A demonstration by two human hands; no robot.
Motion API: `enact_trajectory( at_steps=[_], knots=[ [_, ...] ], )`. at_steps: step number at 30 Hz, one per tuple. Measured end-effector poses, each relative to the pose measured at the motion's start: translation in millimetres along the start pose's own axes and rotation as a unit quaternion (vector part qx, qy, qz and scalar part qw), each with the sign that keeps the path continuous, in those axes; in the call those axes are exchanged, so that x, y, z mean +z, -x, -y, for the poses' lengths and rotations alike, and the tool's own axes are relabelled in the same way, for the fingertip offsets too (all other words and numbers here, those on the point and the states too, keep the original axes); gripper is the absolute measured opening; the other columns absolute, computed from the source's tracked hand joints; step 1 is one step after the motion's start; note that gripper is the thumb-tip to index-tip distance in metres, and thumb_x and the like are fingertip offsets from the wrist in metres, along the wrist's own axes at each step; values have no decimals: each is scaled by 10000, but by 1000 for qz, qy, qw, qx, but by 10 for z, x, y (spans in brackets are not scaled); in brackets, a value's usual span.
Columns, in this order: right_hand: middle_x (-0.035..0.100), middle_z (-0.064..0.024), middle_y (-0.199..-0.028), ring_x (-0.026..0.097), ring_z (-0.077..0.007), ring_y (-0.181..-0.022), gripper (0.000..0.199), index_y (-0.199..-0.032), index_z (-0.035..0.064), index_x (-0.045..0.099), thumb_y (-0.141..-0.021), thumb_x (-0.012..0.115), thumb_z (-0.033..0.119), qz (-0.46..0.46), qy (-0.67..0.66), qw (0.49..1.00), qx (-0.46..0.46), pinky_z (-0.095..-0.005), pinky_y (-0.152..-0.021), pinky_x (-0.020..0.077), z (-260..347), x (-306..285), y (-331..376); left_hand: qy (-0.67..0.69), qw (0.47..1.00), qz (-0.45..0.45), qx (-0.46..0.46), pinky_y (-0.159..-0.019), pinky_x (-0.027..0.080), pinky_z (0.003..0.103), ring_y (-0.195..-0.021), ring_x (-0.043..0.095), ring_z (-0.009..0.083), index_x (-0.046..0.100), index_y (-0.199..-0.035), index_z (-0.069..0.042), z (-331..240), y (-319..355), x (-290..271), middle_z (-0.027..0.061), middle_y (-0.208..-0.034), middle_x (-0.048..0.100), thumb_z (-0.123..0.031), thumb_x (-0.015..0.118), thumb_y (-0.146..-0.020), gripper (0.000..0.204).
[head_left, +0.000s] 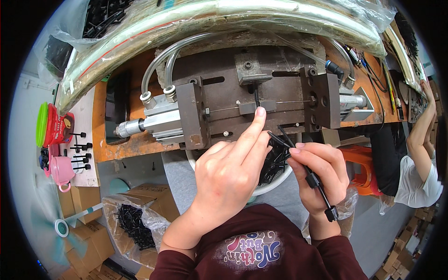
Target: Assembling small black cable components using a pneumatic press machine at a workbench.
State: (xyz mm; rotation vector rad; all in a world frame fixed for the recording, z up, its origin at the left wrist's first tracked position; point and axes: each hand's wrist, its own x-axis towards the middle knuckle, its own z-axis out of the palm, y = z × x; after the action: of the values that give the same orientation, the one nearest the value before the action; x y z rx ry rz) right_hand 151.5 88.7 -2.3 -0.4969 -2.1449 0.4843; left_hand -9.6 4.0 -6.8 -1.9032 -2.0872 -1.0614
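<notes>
My left hand (228,170) reaches over the machine with its index finger stretched out. The fingertip touches the near end of a thin black plastic part (256,95) sitting in the small metal block (252,108) at the middle of the fixture. Its thumb is hidden. Lower right, my right hand (322,172) is closed on black plastic rods (322,192). One has a collar midway and a knobbed end hanging below the palm; thin tips stick out past the thumb toward my left fingers. Beneath the hands, a white bucket (268,188) holds many similar black parts.
Air cylinders (161,123) (352,101) with clear hoses flank the brown metal fixture (224,95) on a wooden bench (105,140). A pink cup (62,169) and red tub stand left. Below is a bag of black parts (135,224). Another person (420,172) works at far right.
</notes>
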Motion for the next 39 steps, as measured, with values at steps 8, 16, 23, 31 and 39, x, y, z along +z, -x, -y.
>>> enact_trajectory(
  at_steps=[8,16,23,31,39],
  knots=[
    [691,-109,-1014,685,-226,-803,306,-1029,42,747,-744,820,-41,-5,4,1000,-8,-315,-660,547,23,29,1,2,1000,-7,-2,-573,493,268,-618,641,174,724,-963,-28,2,3,-2,98,-1224,710,-86,808,-735,250],
    [688,-99,-1031,673,-216,-824,326,-1020,51,722,-736,813,-83,-43,26,999,-21,-310,-652,516,-28,-37,10,-18,1000,15,8,-579,493,266,-631,644,170,732,-992,-29,-9,4,-49,99,-1235,704,-94,806,-740,271],
    [690,-98,-1026,658,-204,-805,324,-1002,48,711,-727,805,-95,-55,29,998,-24,-303,-631,497,-73,-39,5,-19,999,25,5,-593,502,275,-627,639,176,733,-994,-33,-20,-38,-52,98,-1251,698,-103,804,-741,271],
    [686,-94,-1017,652,-198,-797,309,-986,49,722,-725,799,-99,-52,35,998,-18,-298,-628,495,-88,-49,-3,-22,999,29,-3,-590,501,271,-619,637,173,735,-985,-39,-42,-46,-39,99,-1263,692,-107,811,-735,270],
    [686,-93,-1017,649,-200,-792,288,-984,50,722,-741,803,-81,-55,37,998,-16,-299,-640,496,-94,-62,10,-27,999,12,-15,-581,499,269,-605,634,166,752,-994,-46,-66,-17,-27,87,-1226,711,-116,818,-736,275]
  ],
)
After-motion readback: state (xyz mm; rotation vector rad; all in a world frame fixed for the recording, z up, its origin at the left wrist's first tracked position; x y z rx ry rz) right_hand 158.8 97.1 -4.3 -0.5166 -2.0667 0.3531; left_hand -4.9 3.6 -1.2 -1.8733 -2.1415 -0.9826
